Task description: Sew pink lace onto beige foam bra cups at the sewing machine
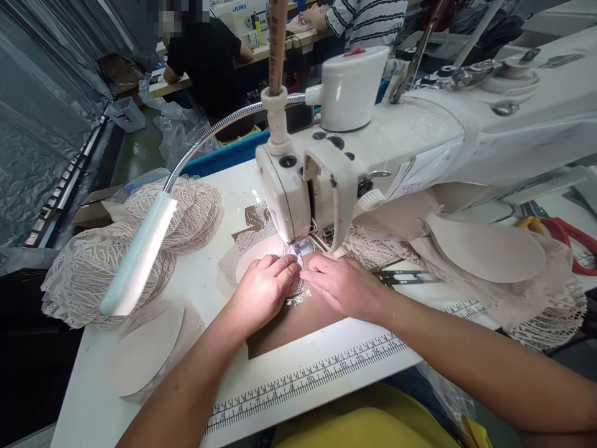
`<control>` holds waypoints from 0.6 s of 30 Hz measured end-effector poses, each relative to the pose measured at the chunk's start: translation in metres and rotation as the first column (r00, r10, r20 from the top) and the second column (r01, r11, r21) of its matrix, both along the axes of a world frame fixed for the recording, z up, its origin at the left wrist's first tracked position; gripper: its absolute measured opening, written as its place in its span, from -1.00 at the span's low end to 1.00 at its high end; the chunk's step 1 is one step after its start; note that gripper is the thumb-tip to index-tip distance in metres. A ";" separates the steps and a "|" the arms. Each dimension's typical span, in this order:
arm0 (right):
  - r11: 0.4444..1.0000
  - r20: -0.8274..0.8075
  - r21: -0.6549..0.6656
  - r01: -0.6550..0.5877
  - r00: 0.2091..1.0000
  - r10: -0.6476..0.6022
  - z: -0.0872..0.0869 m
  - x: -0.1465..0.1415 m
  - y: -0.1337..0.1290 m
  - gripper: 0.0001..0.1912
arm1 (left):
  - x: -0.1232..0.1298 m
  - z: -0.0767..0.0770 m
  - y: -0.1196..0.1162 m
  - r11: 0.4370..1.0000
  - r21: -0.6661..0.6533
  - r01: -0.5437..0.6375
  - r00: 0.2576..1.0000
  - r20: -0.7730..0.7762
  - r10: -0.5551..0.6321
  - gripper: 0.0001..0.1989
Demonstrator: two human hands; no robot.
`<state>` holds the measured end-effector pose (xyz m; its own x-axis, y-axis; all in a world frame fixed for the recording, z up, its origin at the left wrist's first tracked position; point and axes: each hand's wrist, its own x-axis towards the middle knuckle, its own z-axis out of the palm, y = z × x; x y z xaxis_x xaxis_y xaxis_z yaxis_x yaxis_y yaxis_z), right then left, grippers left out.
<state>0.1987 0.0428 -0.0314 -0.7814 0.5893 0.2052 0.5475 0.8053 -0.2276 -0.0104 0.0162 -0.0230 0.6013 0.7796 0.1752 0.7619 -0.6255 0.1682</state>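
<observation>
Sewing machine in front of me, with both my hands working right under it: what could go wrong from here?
The fingers of the left hand and right hand are close beneath the head of the sewing machine, so one might get caught if it runs.

The lace stack sits at the left edge of the table; a knock could perhaps send pieces sliding off.

Off-wht. sewing mach. [420,127], plain pale-pink oval pad [250,252].
Lace pcs. [77,267] beige-pink, branching openwork; sheet [289,330] solid brn.; tabletop [84,389] wht., ruler scale [326,373] blk.; lamp [140,255] wht. w/ pale-grn. tint; loop handle [562,231] red; co-worker's top [375,22] wht. w/ blk. stripes; second co-worker's shirt [205,59] solid blk.
</observation>
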 end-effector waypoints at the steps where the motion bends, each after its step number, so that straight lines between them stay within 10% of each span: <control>1: 1.000 0.006 -0.001 0.004 1.000 -0.004 0.000 0.000 0.000 -0.77 | 0.000 -0.001 0.002 1.000 0.005 0.000 1.000 -0.030 0.000 -0.70; 18: 0.981 0.059 0.107 0.163 0.984 -0.170 0.001 -0.010 0.005 -0.74 | 0.009 0.003 0.006 0.992 0.010 -0.128 0.990 -0.058 0.128 -0.67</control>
<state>0.1891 0.0483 -0.0302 -0.6882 0.6912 0.2204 0.6871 0.7185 -0.1078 -0.0018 0.0224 -0.0201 0.5058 0.8499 0.1477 0.8442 -0.5229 0.1176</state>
